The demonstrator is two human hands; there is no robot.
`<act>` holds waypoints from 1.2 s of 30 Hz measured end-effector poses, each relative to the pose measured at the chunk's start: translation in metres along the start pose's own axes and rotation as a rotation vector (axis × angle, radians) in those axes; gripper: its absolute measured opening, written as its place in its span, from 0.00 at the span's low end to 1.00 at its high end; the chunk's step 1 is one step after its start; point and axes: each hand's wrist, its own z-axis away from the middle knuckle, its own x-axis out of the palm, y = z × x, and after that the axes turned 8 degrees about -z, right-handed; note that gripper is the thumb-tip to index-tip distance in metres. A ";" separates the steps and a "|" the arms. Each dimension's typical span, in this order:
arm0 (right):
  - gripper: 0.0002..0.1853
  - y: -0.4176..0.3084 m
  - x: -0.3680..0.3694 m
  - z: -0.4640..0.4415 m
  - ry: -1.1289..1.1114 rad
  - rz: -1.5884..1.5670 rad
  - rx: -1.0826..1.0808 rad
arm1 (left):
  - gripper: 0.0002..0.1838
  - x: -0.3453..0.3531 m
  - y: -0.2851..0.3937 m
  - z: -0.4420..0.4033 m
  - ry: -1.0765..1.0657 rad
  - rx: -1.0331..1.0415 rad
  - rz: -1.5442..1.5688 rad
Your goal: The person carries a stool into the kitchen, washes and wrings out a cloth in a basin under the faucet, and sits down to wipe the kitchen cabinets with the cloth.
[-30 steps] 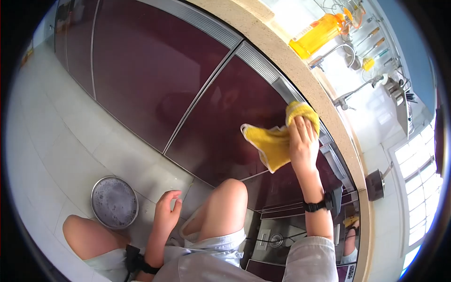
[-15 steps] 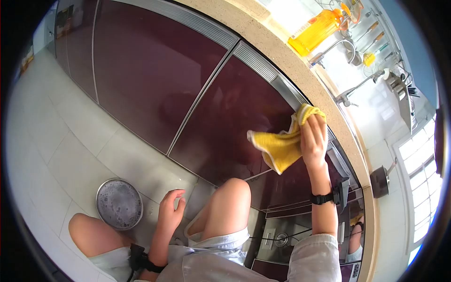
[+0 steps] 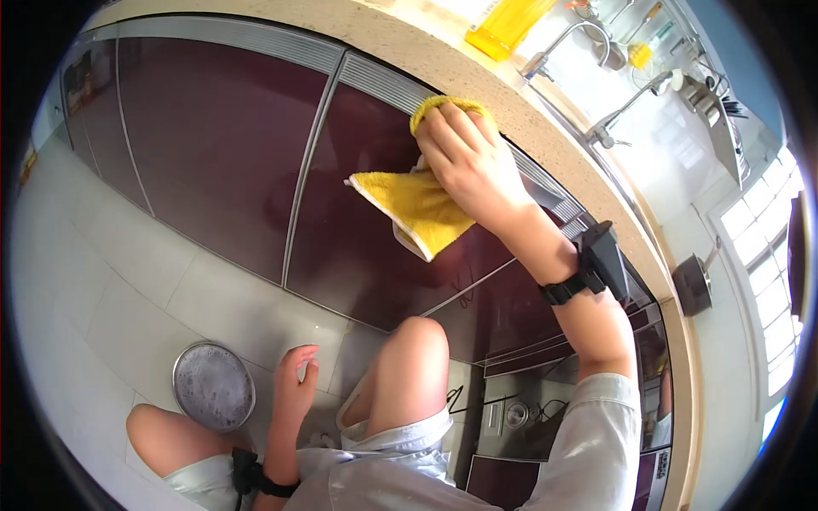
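Observation:
Yellow with a pale edge, a cleaning cloth (image 3: 413, 209) is bunched under the fingers of my right hand (image 3: 473, 166). The hand presses it on the ribbed metal strip along the top of a dark red cabinet door (image 3: 366, 247), and its lower corner hangs across the door. My left hand (image 3: 296, 387) hovers between my knees, holding nothing, its fingers loosely curled and apart. To the left of it, a round metal basin (image 3: 213, 387) of foamy grey water stands on the floor.
Above the cabinets runs a beige stone countertop (image 3: 383, 51). A yellow-orange bottle (image 3: 507, 25), a curved tap (image 3: 562, 47) and hanging utensils are at the upper right. A dark pot (image 3: 692, 285) sits at the right. Pale tiles (image 3: 128, 289) cover the floor.
My right hand has slid the cloth leftward and up along the metal strip, toward the seam between the doors. My left hand has shifted slightly. The camera view has turned a little.

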 end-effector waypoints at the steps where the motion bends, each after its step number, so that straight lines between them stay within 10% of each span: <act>1: 0.15 0.002 -0.006 0.007 -0.012 -0.038 -0.034 | 0.12 0.001 -0.001 -0.001 -0.004 -0.008 0.005; 36: 0.18 -0.010 -0.019 0.005 -0.192 -0.050 0.221 | 0.12 -0.006 0.000 0.001 0.055 0.002 0.085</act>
